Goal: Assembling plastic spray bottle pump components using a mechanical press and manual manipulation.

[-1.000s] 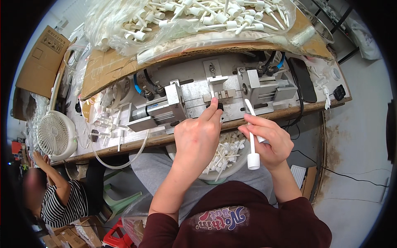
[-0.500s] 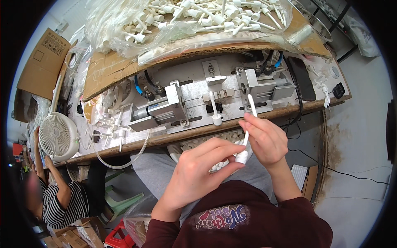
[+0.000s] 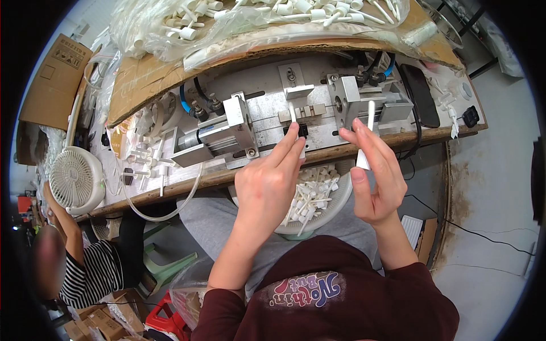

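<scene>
Head view, two hands. Right grip (image 3: 380, 184) closed on one white capped stick (image 3: 363, 161). Left grip (image 3: 266, 184), fingers extended: tips at another white stick (image 3: 292, 112), at the metal block (image 3: 313, 110) between two cylinder units (image 3: 213, 136); cannot tell whether pinching. One fan (image 3: 74, 177) on tabletop (image 3: 330, 149).

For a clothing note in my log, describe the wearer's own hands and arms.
The left hand and right hand are both bare: no gloves, and no ring, watch or bracelet shows. Plain dark maroon sleeves cover the upper arms and leave the forearms uncovered. They match the maroon top, with its multicoloured chest print.
</scene>
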`<action>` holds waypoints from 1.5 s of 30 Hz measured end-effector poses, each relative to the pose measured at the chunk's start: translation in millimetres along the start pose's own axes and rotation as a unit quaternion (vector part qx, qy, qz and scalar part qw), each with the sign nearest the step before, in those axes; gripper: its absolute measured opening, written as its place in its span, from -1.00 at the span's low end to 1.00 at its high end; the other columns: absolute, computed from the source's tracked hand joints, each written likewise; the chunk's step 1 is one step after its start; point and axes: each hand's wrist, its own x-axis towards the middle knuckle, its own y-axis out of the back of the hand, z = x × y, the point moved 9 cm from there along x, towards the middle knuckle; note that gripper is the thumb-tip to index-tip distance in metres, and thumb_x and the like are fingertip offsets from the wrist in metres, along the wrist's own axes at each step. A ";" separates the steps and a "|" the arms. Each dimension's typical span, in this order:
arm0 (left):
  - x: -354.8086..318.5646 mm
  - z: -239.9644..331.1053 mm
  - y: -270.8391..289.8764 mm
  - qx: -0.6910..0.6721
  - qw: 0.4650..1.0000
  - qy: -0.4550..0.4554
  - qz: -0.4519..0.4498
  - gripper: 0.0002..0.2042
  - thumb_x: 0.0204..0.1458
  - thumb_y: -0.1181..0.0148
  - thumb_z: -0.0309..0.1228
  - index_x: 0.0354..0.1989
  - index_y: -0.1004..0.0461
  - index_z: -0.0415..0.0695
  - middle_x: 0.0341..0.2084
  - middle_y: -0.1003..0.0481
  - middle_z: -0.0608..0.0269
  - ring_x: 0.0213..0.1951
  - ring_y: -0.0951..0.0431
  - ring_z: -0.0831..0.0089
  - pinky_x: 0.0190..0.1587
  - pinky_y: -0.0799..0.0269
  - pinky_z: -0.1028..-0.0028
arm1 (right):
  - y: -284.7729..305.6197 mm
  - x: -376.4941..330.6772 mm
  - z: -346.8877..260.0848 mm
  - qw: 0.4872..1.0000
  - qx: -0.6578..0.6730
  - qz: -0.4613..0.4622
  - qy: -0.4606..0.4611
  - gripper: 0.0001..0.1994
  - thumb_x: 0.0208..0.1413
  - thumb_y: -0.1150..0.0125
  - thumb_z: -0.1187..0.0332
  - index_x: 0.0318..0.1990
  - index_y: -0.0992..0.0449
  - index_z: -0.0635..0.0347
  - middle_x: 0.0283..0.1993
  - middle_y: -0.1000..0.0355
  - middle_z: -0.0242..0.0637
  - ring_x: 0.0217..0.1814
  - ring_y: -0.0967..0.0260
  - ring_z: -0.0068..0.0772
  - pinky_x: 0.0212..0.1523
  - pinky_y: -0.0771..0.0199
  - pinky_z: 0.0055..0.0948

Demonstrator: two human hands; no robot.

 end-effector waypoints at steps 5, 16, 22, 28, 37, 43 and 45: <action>9.2 0.0 -4.4 0.041 0.998 0.021 -0.042 -0.76 -0.04 -0.36 -0.44 -0.15 -0.63 -0.10 0.00 -0.59 0.31 -0.47 -0.63 0.33 -0.41 -0.51 0.44 | -0.8 -0.8 5.4 0.995 0.080 0.024 -0.050 -0.62 -0.01 -0.27 0.68 0.02 -0.46 0.48 0.16 -0.41 0.23 0.13 -0.50 -0.02 0.04 -0.57 -0.35; 20.0 -3.4 -6.2 0.029 0.996 0.044 -0.074 -0.78 -0.07 -0.35 -0.42 -0.20 -0.64 -0.11 -0.03 -0.60 0.29 -0.42 -0.65 0.28 -0.39 -0.51 0.40 | -16.6 -3.0 4.5 0.998 0.025 -0.054 -0.030 -0.69 -0.19 -0.47 0.59 -0.20 -0.61 0.27 0.14 -0.44 0.05 -0.07 -0.57 -0.29 -0.16 -0.62 -0.44; 21.3 -3.5 -5.8 0.033 0.996 0.042 -0.075 -0.78 -0.08 -0.35 -0.41 -0.21 -0.65 -0.11 -0.05 -0.61 0.30 -0.42 -0.65 0.29 -0.40 -0.51 0.40 | -14.8 -6.6 3.3 0.997 -0.003 -0.071 -0.030 -0.61 -0.27 -0.52 0.57 -0.16 -0.64 0.26 0.01 -0.50 -0.10 -0.11 -0.54 -0.27 -0.11 -0.61 -0.41; 19.3 -6.2 -4.7 0.025 0.997 0.046 -0.060 -0.77 -0.09 -0.37 -0.41 -0.21 -0.65 -0.09 -0.06 -0.62 0.31 -0.42 -0.65 0.29 -0.38 -0.52 0.41 | -17.3 -1.1 2.1 0.997 -0.006 -0.077 -0.015 -0.61 -0.29 -0.52 0.57 -0.17 -0.63 0.29 -0.05 -0.56 -0.12 -0.06 -0.54 -0.19 -0.09 -0.59 -0.37; -18.7 -8.7 3.0 -0.183 0.976 0.033 -0.111 -0.71 -0.11 -0.40 -0.45 -0.14 -0.64 -0.12 -0.08 -0.62 0.22 -0.39 -0.66 0.33 -0.39 -0.54 0.44 | -31.4 14.2 11.3 0.991 -0.068 -0.111 0.018 -0.70 -0.14 -0.41 0.47 -0.18 -0.57 0.29 0.10 -0.52 -0.09 -0.21 -0.56 -0.30 -0.25 -0.47 -0.42; -59.7 0.5 -25.2 -0.232 0.946 0.051 -0.222 -0.75 -0.11 -0.38 -0.44 -0.19 -0.64 -0.13 -0.17 -0.63 0.28 -0.39 -0.65 0.28 -0.37 -0.54 0.39 | -74.3 9.3 5.2 0.966 -0.159 -0.190 0.077 -0.80 -0.12 -0.29 0.45 -0.30 -0.50 0.28 0.05 -0.55 -0.09 -0.48 -0.43 -0.50 -0.36 -0.34 -0.50; -70.9 1.3 -38.2 -0.225 0.943 0.041 -0.240 -0.79 -0.08 -0.37 -0.41 -0.23 -0.64 -0.13 -0.19 -0.62 0.36 -0.40 -0.63 0.29 -0.35 -0.54 0.36 | -79.4 14.1 4.9 0.963 -0.182 -0.178 0.090 -0.88 -0.13 -0.20 0.45 -0.40 -0.45 0.25 0.02 -0.56 -0.09 -0.50 -0.41 -0.52 -0.38 -0.32 -0.50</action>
